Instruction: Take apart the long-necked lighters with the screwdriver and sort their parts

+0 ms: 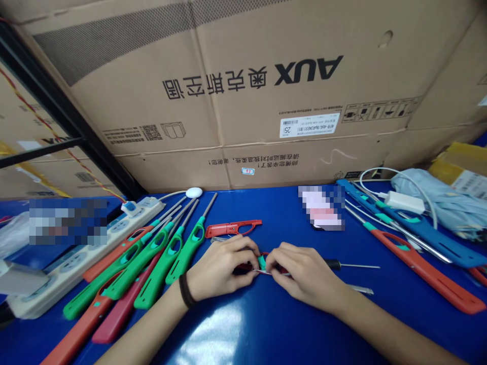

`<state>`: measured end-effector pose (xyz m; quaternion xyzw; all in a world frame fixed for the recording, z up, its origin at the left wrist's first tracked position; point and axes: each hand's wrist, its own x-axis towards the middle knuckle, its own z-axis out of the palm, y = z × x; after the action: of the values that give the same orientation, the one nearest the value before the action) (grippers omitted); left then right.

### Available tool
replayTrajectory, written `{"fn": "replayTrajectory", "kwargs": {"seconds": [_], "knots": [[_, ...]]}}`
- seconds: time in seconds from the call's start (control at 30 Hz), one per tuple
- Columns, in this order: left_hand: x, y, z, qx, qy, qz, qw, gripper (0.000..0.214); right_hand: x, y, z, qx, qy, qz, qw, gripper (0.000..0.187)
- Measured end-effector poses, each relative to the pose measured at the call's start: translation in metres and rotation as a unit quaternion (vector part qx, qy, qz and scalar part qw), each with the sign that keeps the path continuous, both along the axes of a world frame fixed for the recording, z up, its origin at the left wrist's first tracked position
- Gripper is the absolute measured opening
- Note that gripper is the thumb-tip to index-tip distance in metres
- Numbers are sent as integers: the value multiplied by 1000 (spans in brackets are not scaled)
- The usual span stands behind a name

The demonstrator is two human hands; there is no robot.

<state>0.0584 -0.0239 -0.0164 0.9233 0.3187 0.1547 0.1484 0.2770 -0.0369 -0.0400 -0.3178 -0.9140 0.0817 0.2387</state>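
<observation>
My left hand (220, 268) and my right hand (300, 274) meet at the middle of the blue table (243, 324), fingers pinched together on a partly hidden red lighter body with a teal trigger piece (262, 262). A thin metal rod (359, 289) sticks out to the right from under my right hand. A red half shell of a lighter handle (233, 228) lies just behind my left hand. A black-handled screwdriver (352, 265) lies right of my right hand.
Several green, orange and red long-neck lighters (152, 263) lie at the left beside a white power strip (76, 258). More lighters, orange (422, 268) and blue (411, 228), a white charger (404, 202) and a cloth lie at the right. Big cardboard boxes (247, 91) wall the back.
</observation>
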Motion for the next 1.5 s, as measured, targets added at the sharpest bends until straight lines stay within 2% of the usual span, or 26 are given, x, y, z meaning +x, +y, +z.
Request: {"fn": "replayTrajectory", "kwargs": {"seconds": [0.17,0.47,0.7,1.0,1.23,1.5], "knots": [[2,-1,-2,16,4,13,1000,7,0,1,1,-83,69,-48,993,11],[2,-2,-3,27,14,13,999,7,-2,0,4,-77,36,-50,995,10],[3,-2,-4,29,17,20,999,8,8,6,4,-189,100,-35,976,14],[8,-4,-5,48,8,33,998,8,8,6,10,-206,125,-34,970,13],[9,-4,-5,49,3,32,998,8,6,2,12,-183,88,-52,978,16],[9,-4,-5,37,-5,33,999,5,4,2,11,-203,127,-62,969,17]]}}
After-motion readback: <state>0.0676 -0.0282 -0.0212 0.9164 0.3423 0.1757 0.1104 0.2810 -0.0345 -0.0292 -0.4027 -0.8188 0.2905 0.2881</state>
